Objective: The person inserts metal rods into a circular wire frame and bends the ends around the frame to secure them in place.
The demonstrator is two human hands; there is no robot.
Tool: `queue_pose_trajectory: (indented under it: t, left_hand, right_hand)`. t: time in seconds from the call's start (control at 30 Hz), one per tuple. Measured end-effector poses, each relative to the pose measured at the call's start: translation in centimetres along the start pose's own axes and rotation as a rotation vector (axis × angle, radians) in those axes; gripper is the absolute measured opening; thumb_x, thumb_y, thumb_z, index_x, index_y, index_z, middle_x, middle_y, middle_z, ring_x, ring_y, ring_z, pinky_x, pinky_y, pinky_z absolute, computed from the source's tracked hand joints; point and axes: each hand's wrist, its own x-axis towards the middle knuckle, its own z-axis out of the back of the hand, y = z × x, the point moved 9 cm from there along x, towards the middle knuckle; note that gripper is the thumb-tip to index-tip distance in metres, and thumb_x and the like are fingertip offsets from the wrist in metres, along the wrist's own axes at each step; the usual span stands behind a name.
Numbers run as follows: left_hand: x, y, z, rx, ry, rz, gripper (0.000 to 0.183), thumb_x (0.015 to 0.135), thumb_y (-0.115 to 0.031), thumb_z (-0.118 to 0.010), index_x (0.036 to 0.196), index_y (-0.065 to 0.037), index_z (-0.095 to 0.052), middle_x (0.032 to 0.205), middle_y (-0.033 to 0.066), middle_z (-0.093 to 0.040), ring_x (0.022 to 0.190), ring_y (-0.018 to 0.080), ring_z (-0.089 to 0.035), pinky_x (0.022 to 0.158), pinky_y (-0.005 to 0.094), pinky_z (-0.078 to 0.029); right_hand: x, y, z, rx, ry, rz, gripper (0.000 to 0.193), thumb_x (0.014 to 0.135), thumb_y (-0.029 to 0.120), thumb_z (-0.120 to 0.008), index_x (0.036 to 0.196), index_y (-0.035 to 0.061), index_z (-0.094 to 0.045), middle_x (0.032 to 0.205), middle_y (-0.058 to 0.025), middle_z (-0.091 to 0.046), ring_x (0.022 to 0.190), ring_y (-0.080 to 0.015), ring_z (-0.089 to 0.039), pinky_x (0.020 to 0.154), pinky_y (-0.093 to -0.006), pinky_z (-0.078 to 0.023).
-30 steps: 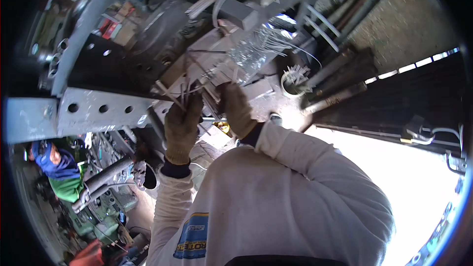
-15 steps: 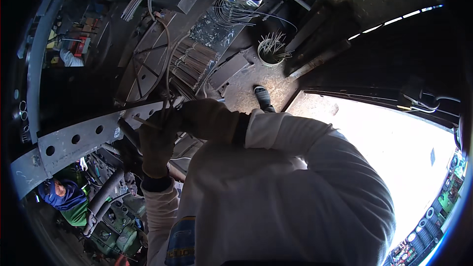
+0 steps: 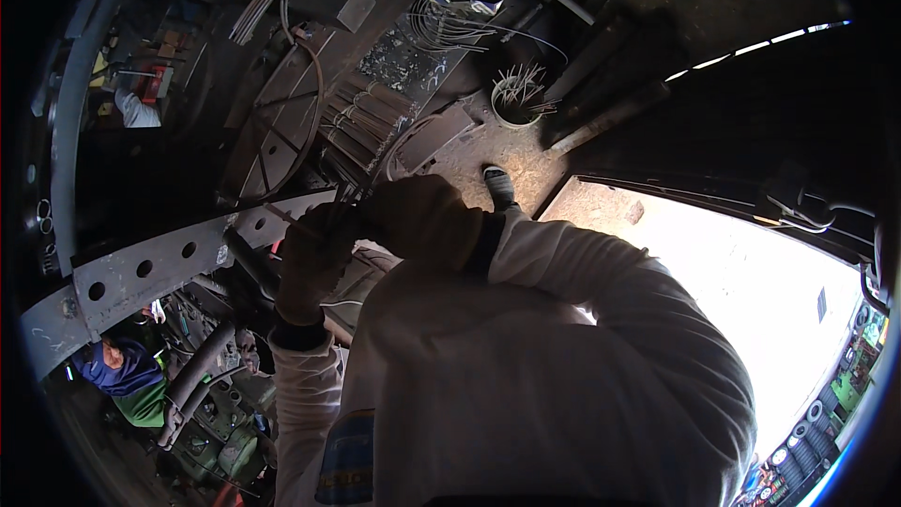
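Observation:
Both my hands wear dark work gloves and are close together, left of the middle. My left hand (image 3: 312,263) is closed, and a thin rod (image 3: 289,219) sticks out past its fingers toward the upper left. My right hand (image 3: 427,218) is curled in beside it, fingers bent; what it grips is hidden in shadow. Dark thin ends show between the two hands, too dim to name. Behind the left hand runs a long steel beam (image 3: 167,256) with a row of round holes.
Beyond my hands lie bundled rods (image 3: 361,122) and a round metal frame (image 3: 298,127). A bucket of thin rods (image 3: 516,113) stands on the floor near coiled wire (image 3: 441,28). Another person (image 3: 122,376) is at lower left, near machinery. A bright doorway (image 3: 713,272) opens at right.
My right hand has shifted a little to the right and up. The left hand has moved slightly right, and the rod in it has changed its angle.

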Motion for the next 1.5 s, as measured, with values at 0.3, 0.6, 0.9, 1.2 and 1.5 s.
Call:
queue_pose_trajectory:
  t: [0.3,0.6,0.9,1.2,1.5]
  left_hand:
    - [0.3,-2.6,-0.7,0.229,0.020,-0.353,0.042,0.074,-0.004,-0.065,0.114,-0.016,-0.067,0.090,0.0048,-0.063,0.076,0.0231,-0.062,0.057,0.0348,-0.051]
    - [-1.9,4.9,2.0,-0.355,-0.042,0.476,0.020,0.093,-0.018,-0.064,0.109,-0.007,-0.068,0.074,0.0014,-0.061,0.059,0.0115,-0.058,0.050,0.0290,-0.045]
    - [-1.6,2.2,2.3,-0.629,-0.381,0.536,0.035,0.091,-0.009,-0.069,0.124,0.000,-0.063,0.094,0.0061,-0.071,0.071,0.0070,-0.061,0.060,0.0234,-0.049]
    - [0.9,0.2,-1.0,-0.646,-0.224,0.426,0.041,0.088,-0.016,-0.070,0.125,0.000,-0.062,0.087,0.0015,-0.067,0.069,0.0044,-0.053,0.061,0.0238,-0.046]
    - [0.4,0.2,-3.4,-0.634,-0.083,0.519,0.031,0.087,-0.028,-0.071,0.107,-0.004,-0.071,0.083,0.0122,-0.072,0.073,0.0190,-0.065,0.069,0.0337,-0.052]
  right_hand:
    - [-4.3,2.4,8.7,-0.193,-1.007,0.491,0.030,0.086,0.037,-0.064,0.101,0.0106,-0.068,0.085,-0.0068,-0.064,0.076,-0.0232,-0.066,0.066,-0.0364,-0.054]
    - [-1.0,-2.3,2.9,-0.096,-0.026,0.254,0.033,0.096,0.028,-0.055,0.123,0.0094,-0.063,0.099,-0.0114,-0.067,0.092,-0.0261,-0.066,0.079,-0.0354,-0.054]
    - [4.5,-5.2,9.9,0.959,-0.159,0.017,0.025,0.103,0.021,-0.047,0.110,0.0075,-0.067,0.060,0.0015,-0.047,0.049,-0.0092,-0.047,0.047,-0.0253,-0.039]
    - [7.8,-6.6,5.7,1.437,-0.150,-0.256,0.027,0.100,0.019,-0.047,0.113,0.0084,-0.068,0.059,0.0057,-0.037,0.045,-0.0055,-0.036,0.040,-0.0211,-0.028]
    - [8.5,-6.6,5.4,1.529,-0.076,-0.217,0.024,0.098,0.017,-0.047,0.106,0.0083,-0.069,0.060,0.0044,-0.041,0.045,-0.0064,-0.039,0.040,-0.0227,-0.030]
